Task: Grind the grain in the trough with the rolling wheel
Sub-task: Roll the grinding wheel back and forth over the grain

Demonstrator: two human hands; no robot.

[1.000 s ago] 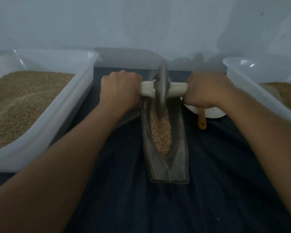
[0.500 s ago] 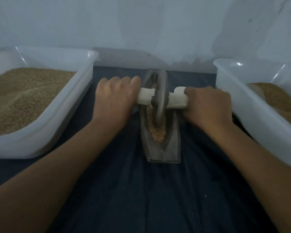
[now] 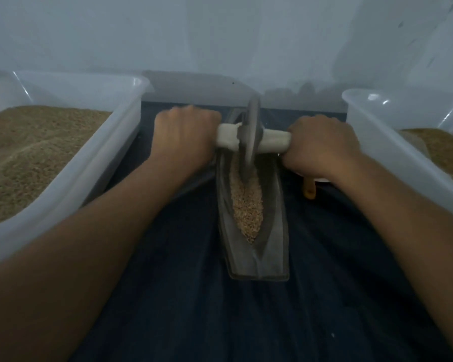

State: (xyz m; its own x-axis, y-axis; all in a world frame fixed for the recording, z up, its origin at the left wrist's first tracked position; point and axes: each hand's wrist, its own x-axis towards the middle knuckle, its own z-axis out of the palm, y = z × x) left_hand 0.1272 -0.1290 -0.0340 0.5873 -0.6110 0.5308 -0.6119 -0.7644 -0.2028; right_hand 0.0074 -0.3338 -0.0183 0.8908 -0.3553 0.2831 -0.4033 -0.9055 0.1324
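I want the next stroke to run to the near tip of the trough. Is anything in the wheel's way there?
Nothing visible blocks it. Between the rolling wheel and the near end of the trough lies only the grain to be ground.

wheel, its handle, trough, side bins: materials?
Wheel: dull grey metal, likely cast iron; thin dark disc.
Handle: pale matte wood, probably; light rod through the hub.
Trough: same dull grey metal, faint sheen on the walls.
Bins: translucent white plastic, glossy highlights on the rims.
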